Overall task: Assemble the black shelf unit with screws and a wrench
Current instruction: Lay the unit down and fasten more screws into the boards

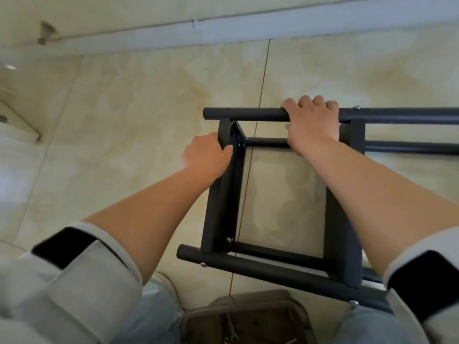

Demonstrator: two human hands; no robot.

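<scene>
1. A brown tray (248, 316) sits on the floor at the bottom edge of the view, between the person's knees. A wrench (231, 325) lies in it, with a few small metal pieces beside it that are too blurred to name.
2. The black shelf unit (342, 219) lies on its side on the tiled floor (149, 108), in the right half of the view, its round tubes running off to the right edge.
3. The right hand (311, 120) reaches forward, palm down, fingers curled over the far tube (248, 114) and clamped around it, close to the right crossbar.
4. The left hand (207, 156) grips the far end of the left crossbar (221, 202), the thumb pressed onto its inner face and the fingers wrapped behind its outer edge, out of sight.
5. Both forearms are bare, with pale sleeves (74, 281) banded in black pushed up toward the elbows.
6. Silver screw heads show at the joints: one screw (229, 239) at the near end of the left crossbar, another just below it on the near tube (248, 265), and one on the far tube beside the right hand.
7. A pale baseboard (223, 28) runs along the wall at the top, well apart from the frame. Light furniture edges show at the far left.
</scene>
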